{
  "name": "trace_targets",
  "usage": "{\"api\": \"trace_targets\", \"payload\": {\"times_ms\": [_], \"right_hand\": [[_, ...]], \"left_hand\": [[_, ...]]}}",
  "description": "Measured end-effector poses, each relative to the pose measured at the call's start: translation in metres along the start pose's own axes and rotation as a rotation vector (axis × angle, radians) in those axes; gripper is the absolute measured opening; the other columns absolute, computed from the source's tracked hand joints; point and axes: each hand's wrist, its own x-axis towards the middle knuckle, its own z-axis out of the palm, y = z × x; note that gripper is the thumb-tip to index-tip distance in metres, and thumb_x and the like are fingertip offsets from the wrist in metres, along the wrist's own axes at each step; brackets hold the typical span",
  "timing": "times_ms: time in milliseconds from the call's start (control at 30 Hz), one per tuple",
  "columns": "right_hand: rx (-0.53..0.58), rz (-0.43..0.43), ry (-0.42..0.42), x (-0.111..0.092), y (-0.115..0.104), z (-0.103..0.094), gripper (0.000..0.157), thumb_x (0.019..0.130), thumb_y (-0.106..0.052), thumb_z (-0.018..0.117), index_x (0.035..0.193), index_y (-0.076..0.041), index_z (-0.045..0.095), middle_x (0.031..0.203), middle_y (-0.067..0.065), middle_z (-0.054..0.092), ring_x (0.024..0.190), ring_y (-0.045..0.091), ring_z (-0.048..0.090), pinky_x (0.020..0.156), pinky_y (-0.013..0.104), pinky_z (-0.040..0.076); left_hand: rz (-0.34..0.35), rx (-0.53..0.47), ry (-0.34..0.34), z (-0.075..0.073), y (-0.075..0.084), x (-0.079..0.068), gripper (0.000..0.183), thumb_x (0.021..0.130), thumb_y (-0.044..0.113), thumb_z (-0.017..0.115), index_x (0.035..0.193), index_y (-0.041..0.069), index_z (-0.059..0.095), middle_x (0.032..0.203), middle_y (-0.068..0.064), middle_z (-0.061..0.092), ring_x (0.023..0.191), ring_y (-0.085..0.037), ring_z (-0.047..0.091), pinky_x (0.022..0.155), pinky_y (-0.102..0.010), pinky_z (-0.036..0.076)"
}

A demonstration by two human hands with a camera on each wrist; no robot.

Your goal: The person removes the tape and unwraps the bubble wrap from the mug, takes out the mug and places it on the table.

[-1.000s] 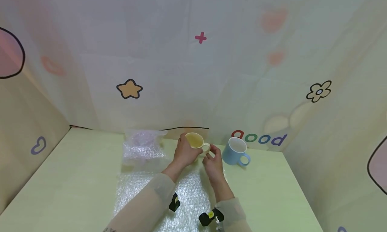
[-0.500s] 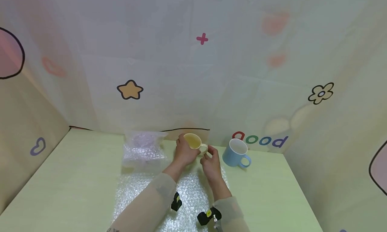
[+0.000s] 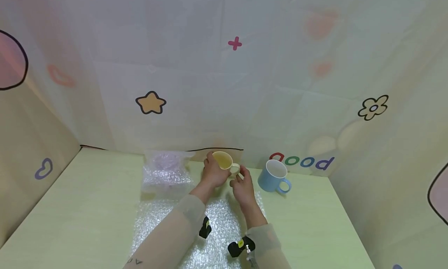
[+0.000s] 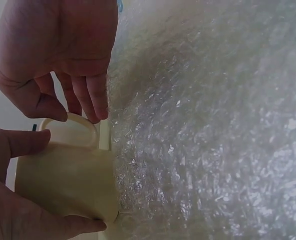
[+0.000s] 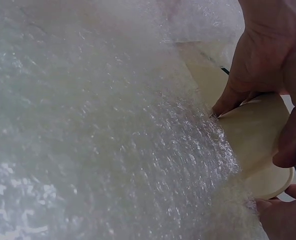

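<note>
A pale yellow mug point(image 3: 224, 160) is near the back of the table, its handle toward the right. My left hand point(image 3: 214, 174) grips the mug's body from the left, with the thumb along the near side in the left wrist view. My right hand point(image 3: 243, 185) is at the handle point(image 4: 82, 126), thumb and fingertips pinching it from both sides. In the right wrist view the bubble wrap point(image 5: 122, 130) hides the lower part of the mug point(image 5: 253, 135). The sheet lies flat under both forearms.
A light blue mug point(image 3: 268, 180) stands upright just right of my right hand, handle to the right. On the left, a bubble-wrapped bundle point(image 3: 166, 171) with something pinkish inside sits by the back curtain point(image 3: 196, 117). Printed curtains enclose the table point(image 3: 80, 206).
Both hands and the yellow mug have shifted slightly left, a little away from the blue mug. The grip on the mug looks the same; the bundle and blue mug stay put.
</note>
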Motion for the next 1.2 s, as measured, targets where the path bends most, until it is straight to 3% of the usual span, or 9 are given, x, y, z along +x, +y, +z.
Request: {"api": "trace_targets", "payload": {"times_ms": [367, 600, 833, 1067, 1200], "right_hand": [[-0.004, -0.002, -0.026, -0.002, -0.002, 0.0, 0.08, 0.087, 0.007, 0.052, 0.161, 0.004, 0.02, 0.168, 0.026, 0.021, 0.154, 0.047, 0.028, 0.122, 0.057, 0.033], [-0.058, 0.036, -0.012, -0.004, -0.003, -0.003, 0.085, 0.086, 0.002, 0.055, 0.163, 0.001, 0.02, 0.167, 0.027, 0.024, 0.156, 0.045, 0.026, 0.124, 0.055, 0.031], [-0.05, 0.023, 0.019, -0.012, -0.009, -0.006, 0.084, 0.085, -0.001, 0.056, 0.162, 0.001, 0.022, 0.169, 0.025, 0.022, 0.158, 0.043, 0.021, 0.128, 0.053, 0.025], [-0.035, 0.011, 0.134, -0.022, -0.017, -0.003, 0.066, 0.092, -0.002, 0.057, 0.155, -0.002, 0.039, 0.16, 0.024, 0.039, 0.151, 0.043, 0.036, 0.119, 0.057, 0.038], [0.007, -0.001, 0.188, -0.026, -0.021, 0.0, 0.055, 0.094, -0.003, 0.057, 0.148, -0.003, 0.049, 0.151, 0.023, 0.048, 0.139, 0.04, 0.05, 0.11, 0.048, 0.048]], "left_hand": [[-0.005, -0.017, -0.011, -0.003, 0.003, 0.002, 0.104, 0.077, 0.012, 0.086, 0.157, 0.004, 0.021, 0.148, -0.03, 0.039, 0.129, -0.051, 0.051, 0.109, -0.056, 0.045], [-0.02, -0.051, -0.009, -0.008, 0.007, 0.0, 0.109, 0.076, 0.017, 0.086, 0.16, 0.003, 0.017, 0.155, -0.028, 0.029, 0.139, -0.049, 0.041, 0.114, -0.054, 0.041], [0.019, -0.073, -0.029, -0.015, 0.015, -0.008, 0.112, 0.081, 0.02, 0.083, 0.164, 0.003, 0.01, 0.165, -0.024, 0.018, 0.149, -0.043, 0.032, 0.12, -0.053, 0.037], [0.097, -0.04, -0.031, -0.026, 0.024, -0.019, 0.111, 0.082, 0.021, 0.083, 0.164, 0.002, 0.01, 0.167, -0.023, 0.015, 0.152, -0.041, 0.03, 0.121, -0.05, 0.037], [0.13, -0.027, -0.024, -0.036, 0.026, -0.025, 0.109, 0.082, 0.022, 0.083, 0.163, 0.0, 0.014, 0.167, -0.023, 0.017, 0.15, -0.042, 0.035, 0.119, -0.05, 0.04]]}}
